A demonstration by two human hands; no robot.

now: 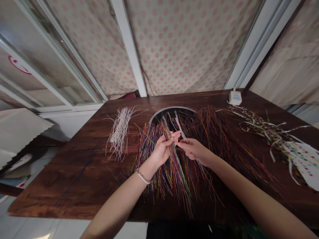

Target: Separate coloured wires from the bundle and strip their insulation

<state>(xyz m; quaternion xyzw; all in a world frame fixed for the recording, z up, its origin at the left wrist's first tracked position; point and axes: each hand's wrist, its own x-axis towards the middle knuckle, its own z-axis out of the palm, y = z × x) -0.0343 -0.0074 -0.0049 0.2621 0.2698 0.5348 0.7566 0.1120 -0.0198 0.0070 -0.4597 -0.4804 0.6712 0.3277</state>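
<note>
My left hand (160,151), with a beaded bracelet on the wrist, is closed around a bundle of thin multicoloured strands (181,181) that look like wires or cords. The bundle sticks out above the fingers and hangs down toward the table's front edge. My right hand (194,150) is beside it, thumb and fingers pinched around a thin white strand (179,126) that points up and away. The fingertips of both hands almost meet. Under and around the hands lies a wide heap of loose coloured strands (147,142). Exactly where the white strand ends is hidden by my fingers.
Behind the hands, a round black object with a grey rim (171,109) is partly covered by strands. White strands (120,131) lie at left, reddish-brown ones (224,139) at right. Farther right are dotted strips (269,132), with a small white box (235,98) near the back edge.
</note>
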